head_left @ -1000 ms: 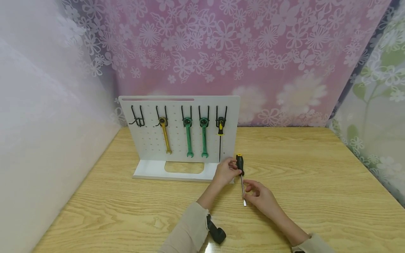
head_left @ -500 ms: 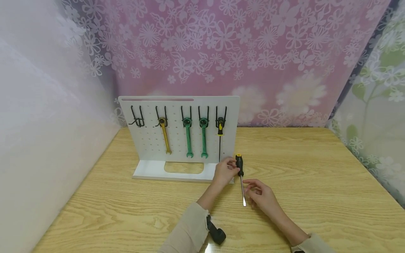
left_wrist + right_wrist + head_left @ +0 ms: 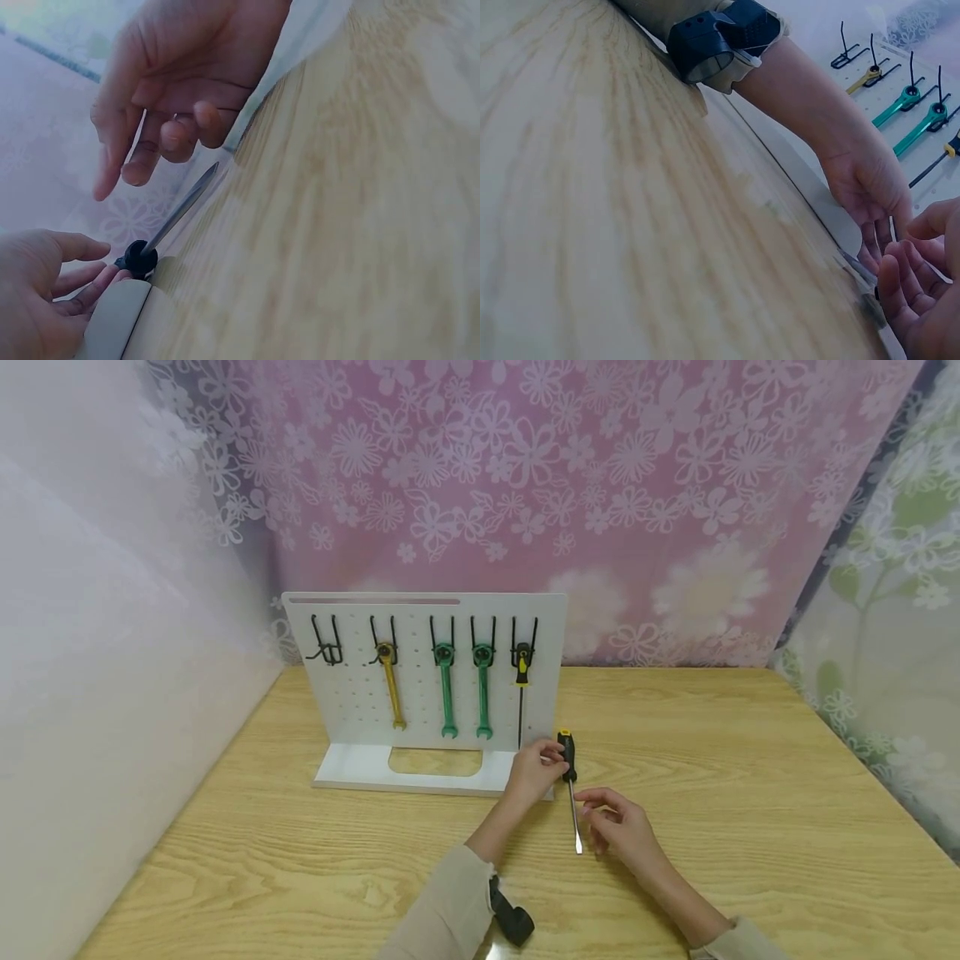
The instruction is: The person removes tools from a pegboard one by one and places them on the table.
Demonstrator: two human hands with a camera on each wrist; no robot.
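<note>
A black-handled flathead screwdriver (image 3: 567, 760) with a yellow end cap lies beside the right end of the white pegboard stand, its blade pointing toward me. My left hand (image 3: 534, 773) is at the left side of its handle, fingertips touching it. In the left wrist view the left thumb stands a little apart from the black handle (image 3: 140, 259). My right hand (image 3: 621, 827) hovers just right of the metal blade, fingers loosely bent, holding nothing. The right wrist view shows my right hand (image 3: 922, 292) partly covering the screwdriver.
The white pegboard (image 3: 420, 693) carries a yellow wrench (image 3: 392, 689), two green wrenches (image 3: 447, 693) and a smaller black-and-yellow screwdriver (image 3: 522, 672). At its left end a black hook (image 3: 327, 647) bears no tool. A black strap device (image 3: 512, 918) sits at my left wrist.
My right fingers have come off the screwdriver's blade and moved slightly to the right. The left hand stays at the handle. The head view has tilted up slightly.
</note>
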